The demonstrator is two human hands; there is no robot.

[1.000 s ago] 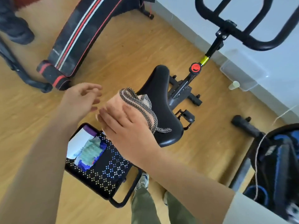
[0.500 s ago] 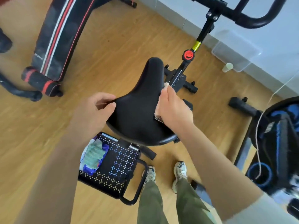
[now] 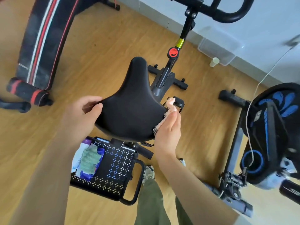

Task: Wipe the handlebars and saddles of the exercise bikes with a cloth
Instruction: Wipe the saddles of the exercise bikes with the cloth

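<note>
Head view: the black saddle (image 3: 131,108) of the nearer bike sits mid-frame, nose pointing away towards the red knob (image 3: 173,52) on the post. The handlebars (image 3: 227,13) run across the top edge, well apart from both hands.

The left grip (image 3: 81,116) (a bare hand) holds the saddle's rear left edge. Its thumb lies on top and its fingers curl under the rim.

The right grip (image 3: 167,132) is flat, with its fingers straight. It presses the cloth (image 3: 170,102) against the saddle's right flank. The pink cloth shows past the fingertips and again under the palm, where a checked hem hangs down. How the thumb lies I cannot tell.

Below the saddle is a black perforated basket (image 3: 120,172) with a green rag (image 3: 90,159) lying in its left end. The person's olive trousers (image 3: 151,202) and a shoe (image 3: 148,172) stand just beside it on the wood floor (image 3: 97,46).

To the left lies a black padded bench (image 3: 42,43) with red and white stripes. To the right stands a second bike (image 3: 272,135) with blue trim (blurred at the edge). By the wall are a clear box (image 3: 217,49) and a pale cup (image 3: 214,62) just beside it.
</note>
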